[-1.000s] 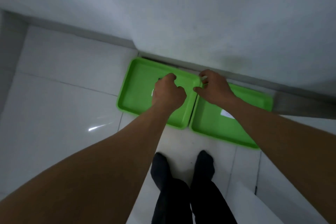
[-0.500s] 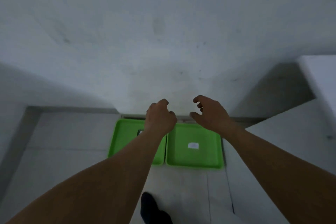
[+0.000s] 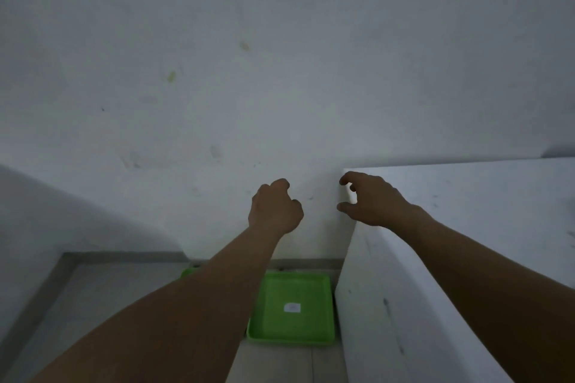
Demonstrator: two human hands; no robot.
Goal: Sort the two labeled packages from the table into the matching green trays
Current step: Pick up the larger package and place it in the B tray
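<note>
left hand [image 3: 275, 208] loosely curled, empty, raised before the wall [image 3: 280, 71]. right hand [image 3: 368, 200] spread in a claw, empty, above the corner of the white worktop [image 3: 466, 211]. far below both hands, green tray [image 3: 292, 308] on the floor with white label [image 3: 292, 307]; second tray [image 3: 187, 272] mostly hidden under the left forearm. no packages in view.

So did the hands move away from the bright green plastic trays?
Yes. Both hands, left and right, rose off the green trays on the floor; the right one is now at the white table's corner.
</note>
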